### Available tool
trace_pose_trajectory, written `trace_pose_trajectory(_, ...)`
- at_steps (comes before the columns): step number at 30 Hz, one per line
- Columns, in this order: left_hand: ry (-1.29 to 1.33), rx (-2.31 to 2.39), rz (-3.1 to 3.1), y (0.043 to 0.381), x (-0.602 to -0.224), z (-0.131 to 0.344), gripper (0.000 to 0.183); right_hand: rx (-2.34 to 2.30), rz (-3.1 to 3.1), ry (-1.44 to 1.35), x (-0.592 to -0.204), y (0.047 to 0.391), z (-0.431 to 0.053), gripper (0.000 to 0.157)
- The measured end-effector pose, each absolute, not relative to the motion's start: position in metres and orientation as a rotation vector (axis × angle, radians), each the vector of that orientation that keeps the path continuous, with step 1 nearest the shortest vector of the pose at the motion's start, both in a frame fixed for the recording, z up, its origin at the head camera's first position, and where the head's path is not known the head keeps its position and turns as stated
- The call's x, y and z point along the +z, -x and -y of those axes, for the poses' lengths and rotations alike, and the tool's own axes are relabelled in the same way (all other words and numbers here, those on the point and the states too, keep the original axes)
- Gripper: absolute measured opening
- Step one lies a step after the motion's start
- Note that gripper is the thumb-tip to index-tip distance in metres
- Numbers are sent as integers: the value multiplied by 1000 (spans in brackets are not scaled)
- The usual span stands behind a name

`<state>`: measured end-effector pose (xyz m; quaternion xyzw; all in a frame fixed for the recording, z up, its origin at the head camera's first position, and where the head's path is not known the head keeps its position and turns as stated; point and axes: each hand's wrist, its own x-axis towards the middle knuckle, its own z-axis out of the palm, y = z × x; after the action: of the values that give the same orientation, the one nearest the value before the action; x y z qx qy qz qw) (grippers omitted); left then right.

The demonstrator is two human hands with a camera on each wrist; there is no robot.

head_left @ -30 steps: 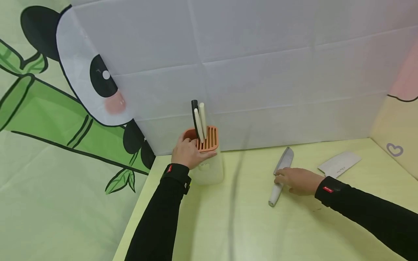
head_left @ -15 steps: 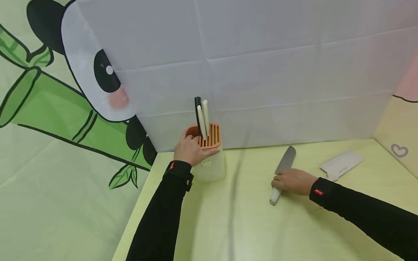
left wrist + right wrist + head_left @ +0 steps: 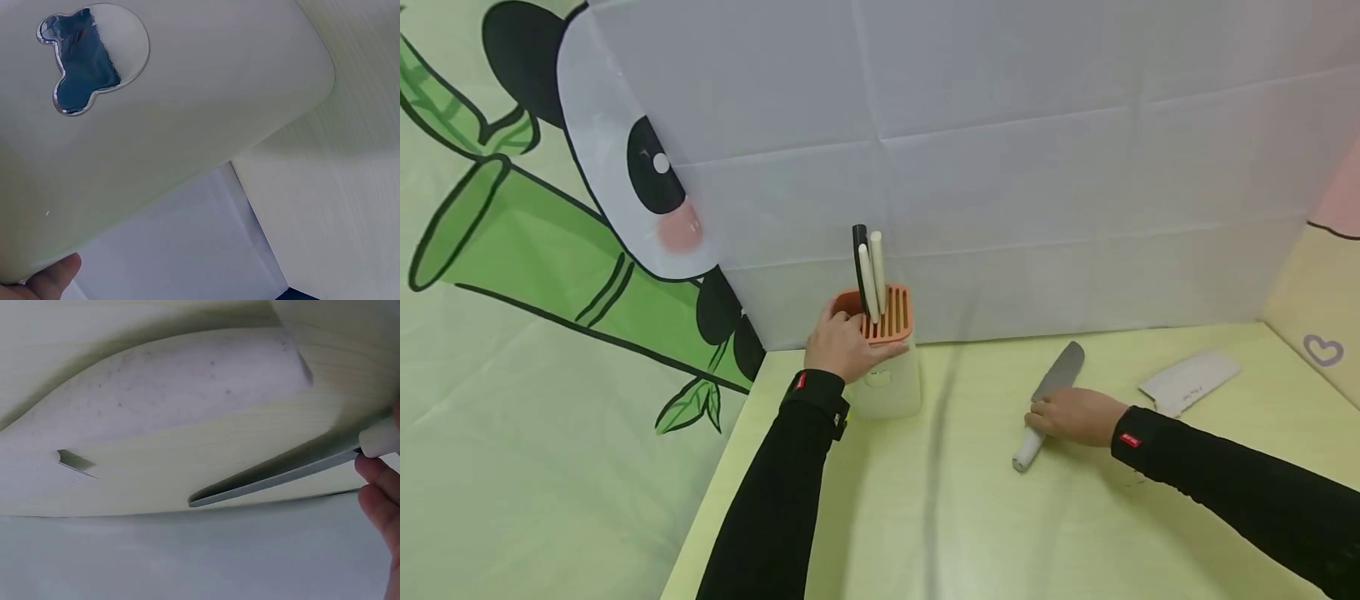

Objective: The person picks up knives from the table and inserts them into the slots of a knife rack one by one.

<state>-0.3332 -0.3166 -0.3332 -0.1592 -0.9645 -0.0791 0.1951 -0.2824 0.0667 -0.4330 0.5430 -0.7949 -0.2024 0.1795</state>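
My left hand (image 3: 842, 346) grips the upper rim of a cream knife holder (image 3: 887, 392) with an orange slotted top (image 3: 891, 317). Its fingers hook over the holder's edge and the thumb lies across the front. Three knife handles, one black (image 3: 859, 258) and two white, stick up from the slots. My right hand (image 3: 1075, 417) pinches the pale handle (image 3: 378, 439) of a kitchen knife (image 3: 1060, 371). That knife's blade points toward the back wall, and the right wrist view shows it edge-on close to the table. A white cleaver (image 3: 1191, 383) lies right of the hand, its handle mostly hidden in the head view.
The pale yellow table (image 3: 970, 517) meets a grey-white cloth backdrop (image 3: 1000, 192) behind the holder. At the left hangs a printed panda-and-bamboo cloth (image 3: 527, 225). A side panel with a heart (image 3: 1323, 350) borders the right. The cleaver's speckled handle (image 3: 187, 381) fills much of the right wrist view.
My right fingers have closed round the knife's handle, and its butt has swung slightly left. The left hand keeps its hold on the holder. The head view has shifted a little.
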Motion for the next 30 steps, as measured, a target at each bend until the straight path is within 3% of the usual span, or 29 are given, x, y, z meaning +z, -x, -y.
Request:
trace_pose_trajectory(13,322,-235,2733,342,-333,302,89,-627,2066,-1526,-402,307,-76,51)
trace_pose_trajectory(23,281,-237,2726,349,-332,294,91,-329,2059,-1473,-340,320,-77,61)
trace_pose_trajectory(26,281,-231,2720,351,-333,292,92,-234,2019,-1467,-323,325,-75,54)
trace_pose_trajectory(30,280,-214,2715,353,-333,289,90,-84,1926,-1456,-302,331,-72,26)
